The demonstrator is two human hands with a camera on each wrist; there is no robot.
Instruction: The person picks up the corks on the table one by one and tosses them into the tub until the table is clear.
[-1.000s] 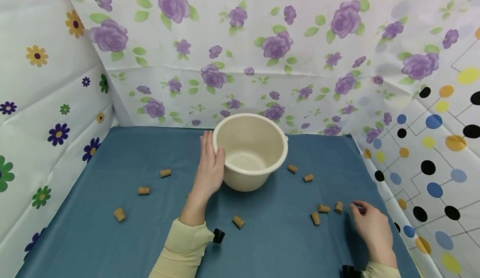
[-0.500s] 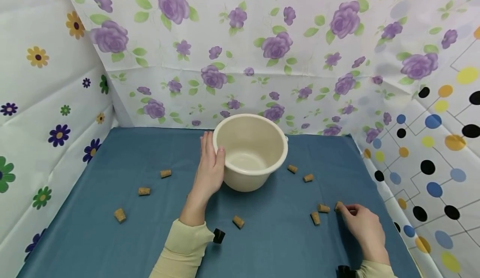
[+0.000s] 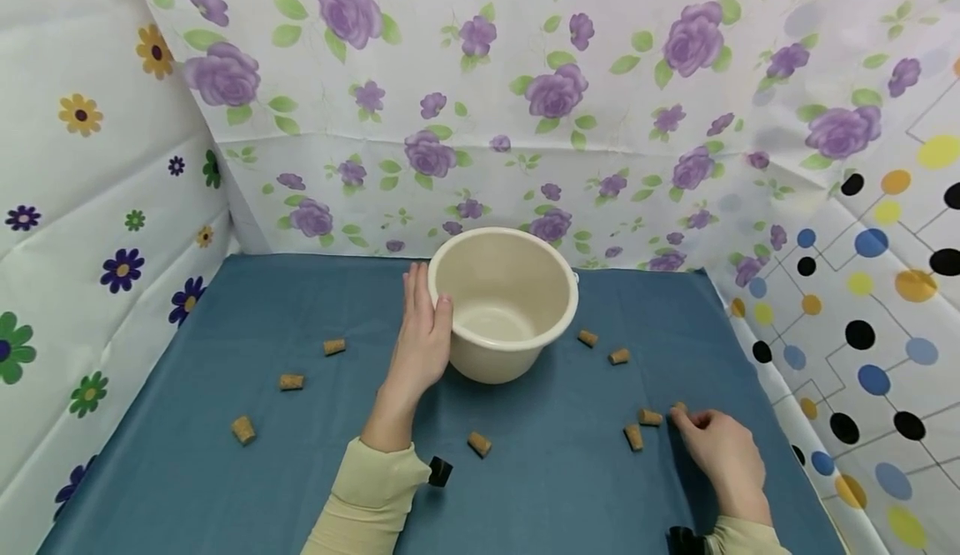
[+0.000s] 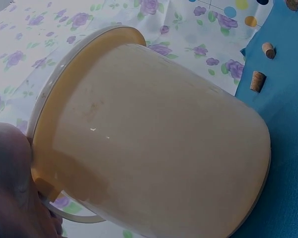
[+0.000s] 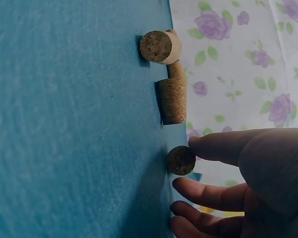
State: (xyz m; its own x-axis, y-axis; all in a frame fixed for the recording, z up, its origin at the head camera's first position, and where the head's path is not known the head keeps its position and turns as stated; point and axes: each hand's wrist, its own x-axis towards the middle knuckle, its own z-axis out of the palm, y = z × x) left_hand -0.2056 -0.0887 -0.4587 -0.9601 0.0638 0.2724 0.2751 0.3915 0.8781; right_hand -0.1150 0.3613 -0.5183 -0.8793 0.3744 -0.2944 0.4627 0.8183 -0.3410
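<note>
A cream plastic bucket stands upright at the back middle of the blue cloth. My left hand lies along its left side, fingers straight and the thumb at the rim. The left wrist view is mostly filled by the bucket's wall, with part of the hand at the rim. At the right, my right hand has thumb and index finger around a cork stopper. In the right wrist view the thumb touches this cork, and the index fingertip is right at its other side.
Left of the bucket lie several corks, the nearest of them a cork. Another cork is in front of the bucket. Close to my right hand are two corks, with two more corks farther back. Patterned sheets rise around the cloth.
My right hand has moved left to the cork, and its thumb and index finger have come around it. The left hand has stayed against the bucket.
</note>
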